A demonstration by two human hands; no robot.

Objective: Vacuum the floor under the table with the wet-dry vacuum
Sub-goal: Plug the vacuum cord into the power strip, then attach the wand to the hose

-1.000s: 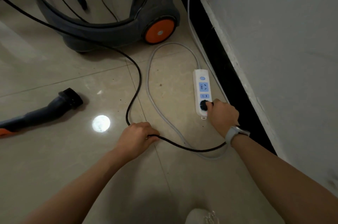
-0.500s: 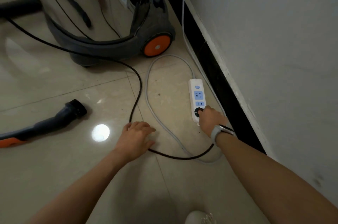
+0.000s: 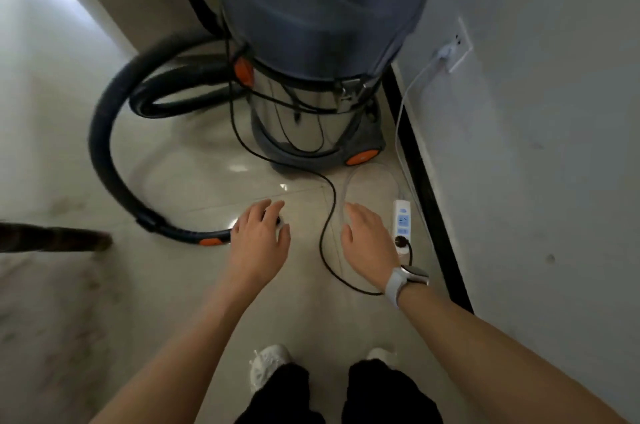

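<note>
2 open hands, left hand (image 3: 259,239) over hose (image 3: 104,160), right hand (image 3: 367,243) empty

arms bare | white watch (image 3: 403,280) right wrist | black trousers (image 3: 388,392) | white shoes (image 3: 266,363)

A wet-dry vacuum (image 3: 318,53) with a dark grey lid, steel drum and orange wheels stands upright on the tiled floor beside the wall. Its black hose (image 3: 104,146) loops left across the floor, and its black cord (image 3: 330,212) trails forward.
</note>
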